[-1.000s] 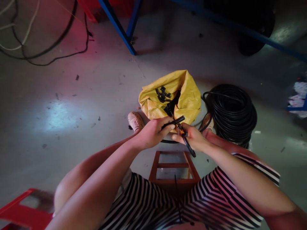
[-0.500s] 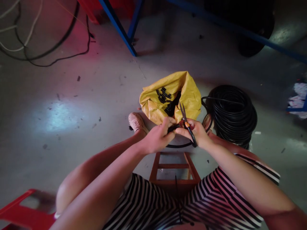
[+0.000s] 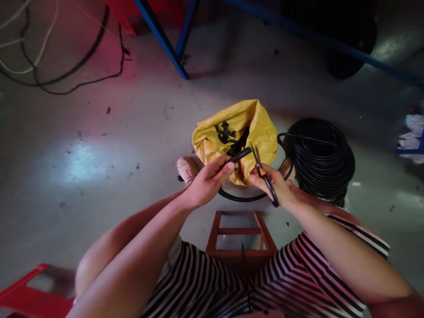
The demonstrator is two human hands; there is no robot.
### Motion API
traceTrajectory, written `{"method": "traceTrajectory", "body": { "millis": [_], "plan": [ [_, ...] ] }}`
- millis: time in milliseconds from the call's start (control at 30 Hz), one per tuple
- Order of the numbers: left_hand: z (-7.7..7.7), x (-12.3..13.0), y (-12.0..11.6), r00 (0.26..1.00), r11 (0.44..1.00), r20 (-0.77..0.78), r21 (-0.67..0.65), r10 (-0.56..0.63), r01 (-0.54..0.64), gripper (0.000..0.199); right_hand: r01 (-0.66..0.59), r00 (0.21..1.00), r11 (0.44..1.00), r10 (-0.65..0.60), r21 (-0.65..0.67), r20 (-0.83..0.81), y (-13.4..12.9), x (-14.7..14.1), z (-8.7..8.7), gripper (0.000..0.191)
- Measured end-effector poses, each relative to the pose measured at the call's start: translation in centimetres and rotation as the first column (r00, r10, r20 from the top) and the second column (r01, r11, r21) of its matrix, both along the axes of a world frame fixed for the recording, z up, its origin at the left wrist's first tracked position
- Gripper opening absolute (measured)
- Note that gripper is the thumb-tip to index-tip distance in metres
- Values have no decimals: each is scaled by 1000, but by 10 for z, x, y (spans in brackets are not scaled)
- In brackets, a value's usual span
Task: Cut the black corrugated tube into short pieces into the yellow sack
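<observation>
My left hand (image 3: 212, 180) grips a black corrugated tube (image 3: 241, 155) near its end, which sticks out over the front of a yellow bag (image 3: 261, 128). From that hand the tube loops below and to the right, towards a large coil of black tube (image 3: 323, 159). My right hand (image 3: 273, 182) is closed around scissors (image 3: 261, 171) with dark handles and an orange part at the pivot. Their blades point up, slightly parted, just right of the tube's end and apart from it. Several short black tube pieces (image 3: 225, 132) lie inside the bag.
A wooden stool frame (image 3: 239, 230) stands between my legs. Blue metal legs (image 3: 180, 53) rise beyond the bag. Loose cables (image 3: 82, 66) lie at upper left, and a red plastic stool (image 3: 36, 291) is at lower left. Small scraps are scattered on the floor.
My hands have moved apart. My left hand has shifted left, and the tube's end now shows clear of the right hand. The scissors have moved slightly right.
</observation>
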State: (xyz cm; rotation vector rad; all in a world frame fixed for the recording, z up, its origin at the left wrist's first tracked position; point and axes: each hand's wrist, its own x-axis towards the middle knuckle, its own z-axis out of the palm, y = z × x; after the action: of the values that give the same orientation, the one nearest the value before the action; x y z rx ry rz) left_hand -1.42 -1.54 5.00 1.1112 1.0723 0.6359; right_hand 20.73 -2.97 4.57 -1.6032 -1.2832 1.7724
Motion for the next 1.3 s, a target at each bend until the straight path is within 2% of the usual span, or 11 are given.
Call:
{"method": "traceTrajectory", "body": {
  "millis": [67, 233, 667, 967, 1300],
  "plan": [
    [1, 0, 0, 999, 999, -43, 28, 29, -28, 36, -22, 999, 998, 20, -51, -36, -10, -4, -2, 39],
    [5, 4, -3, 995, 997, -100, 80, -3, 11, 35, -75, 997, 994, 74, -81, -19, -21, -8, -3, 37],
    [6, 5, -3, 992, 993, -109, 97, -57, 68, 29, -138, 990, 988, 140, -67, 28, -18, -7, 2, 39],
    [6, 6, -4, 992, 992, -111, 106, -59, 71, 27, -132, 991, 987, 130, -95, -31, -17, -9, 4, 40],
    [7, 8, -3, 987, 989, -156, 137, -37, 59, 27, -120, 993, 990, 121, -79, 9, -17, -9, 5, 38]
  ]
}}
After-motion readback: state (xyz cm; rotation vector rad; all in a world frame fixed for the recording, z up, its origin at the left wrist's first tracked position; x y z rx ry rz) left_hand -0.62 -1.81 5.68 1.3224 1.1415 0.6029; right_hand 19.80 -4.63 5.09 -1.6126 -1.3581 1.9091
